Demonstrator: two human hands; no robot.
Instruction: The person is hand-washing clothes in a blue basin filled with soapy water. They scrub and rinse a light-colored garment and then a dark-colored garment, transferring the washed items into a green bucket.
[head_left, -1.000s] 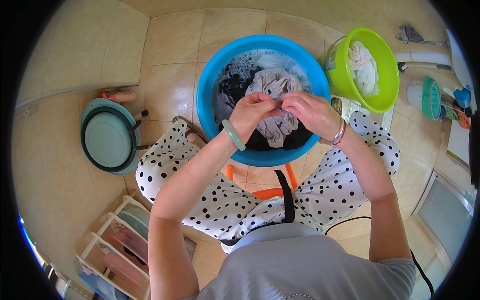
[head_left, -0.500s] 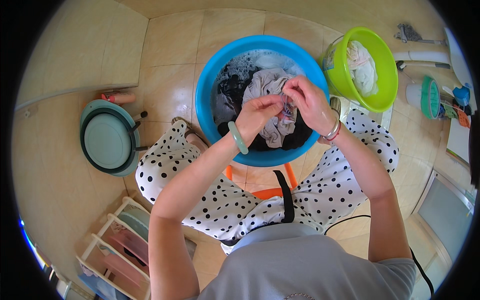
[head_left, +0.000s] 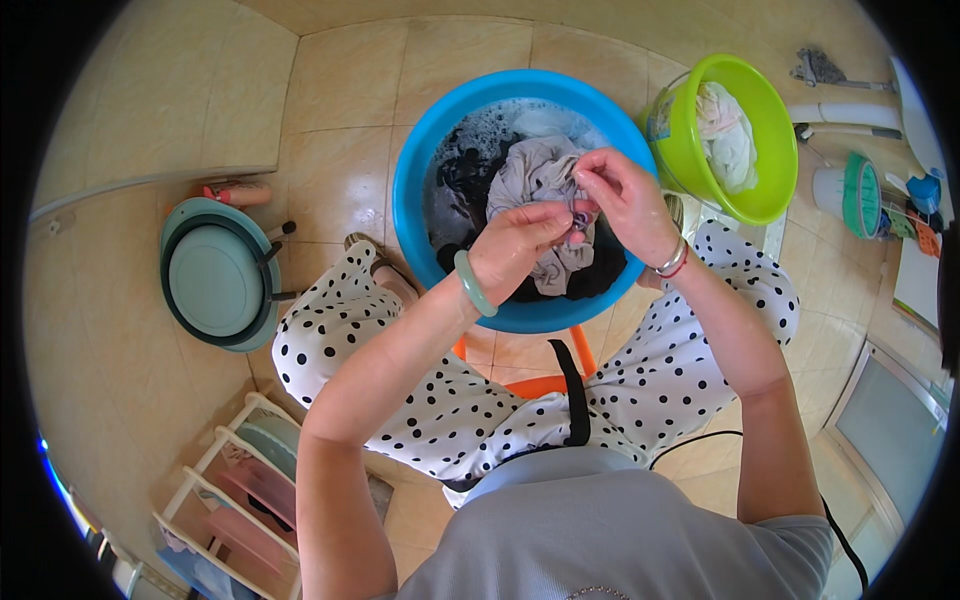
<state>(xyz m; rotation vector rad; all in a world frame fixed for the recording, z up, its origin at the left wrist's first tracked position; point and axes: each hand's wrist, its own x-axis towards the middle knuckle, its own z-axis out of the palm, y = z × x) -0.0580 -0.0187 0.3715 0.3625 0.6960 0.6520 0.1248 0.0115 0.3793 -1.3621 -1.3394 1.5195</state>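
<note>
Over a blue basin [head_left: 408, 190] of sudsy water, my two hands meet above wet clothes. My left hand [head_left: 522, 238], with a pale green bangle at its wrist, pinches a thin, dark greyish cord-like piece [head_left: 579, 219]. Thumb and fingers of my right hand [head_left: 632, 208] are pinched together at the upper end of this piece; its exact kind is too small to make out. Beneath the hands a light grey garment [head_left: 530, 175] lies bunched in the basin. Black cloth [head_left: 463, 182] soaks around it, partly under the suds.
A lime green bucket [head_left: 777, 150] holding white cloth [head_left: 730, 150] stands right of the basin. Stacked folding basins [head_left: 212, 280] and a pink bottle [head_left: 238, 194] lie at left. A white rack [head_left: 232, 440] stands lower left; an orange stool [head_left: 535, 387] shows between my knees.
Both hands have shifted slightly, the right a little outward to the right. The thin piece between them now looks more bunched at my left fingertips.
</note>
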